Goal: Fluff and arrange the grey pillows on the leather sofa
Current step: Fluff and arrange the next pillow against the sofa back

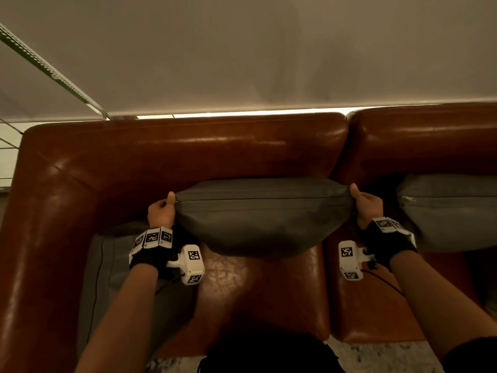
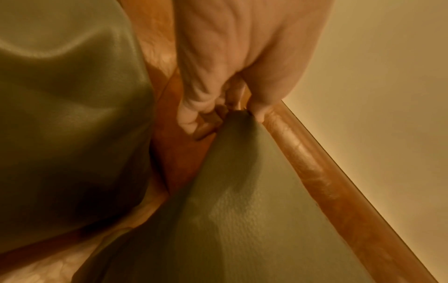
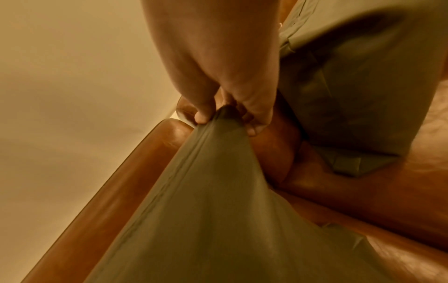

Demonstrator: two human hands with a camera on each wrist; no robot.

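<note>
Grey pillow (image 1: 265,218), the middle one of three, hangs stretched between both hands in front of the brown leather sofa (image 1: 188,146) backrest, its belly sagging onto the seat cushion. The left hand (image 1: 161,211) pinches its left top corner and the right hand (image 1: 367,204) its right top corner, thumbs up. Only the head view shows the whole span, with a zip seam running along the top edge. The left wrist view shows fingers (image 2: 203,114) curled tight round the corner tip and a fine pebbled weave in the cloth; the right wrist view shows the stitched seam drawn taut toward the thumb (image 3: 202,114). A second grey pillow (image 1: 113,267) lies flat in the sofa's left corner under the left forearm. A third grey pillow (image 1: 454,211), with a zip pull showing, leans against the right backrest just beside the right hand. The leather is glossy and creased. A pale roller blind (image 1: 242,55) hangs behind the sofa.
</note>
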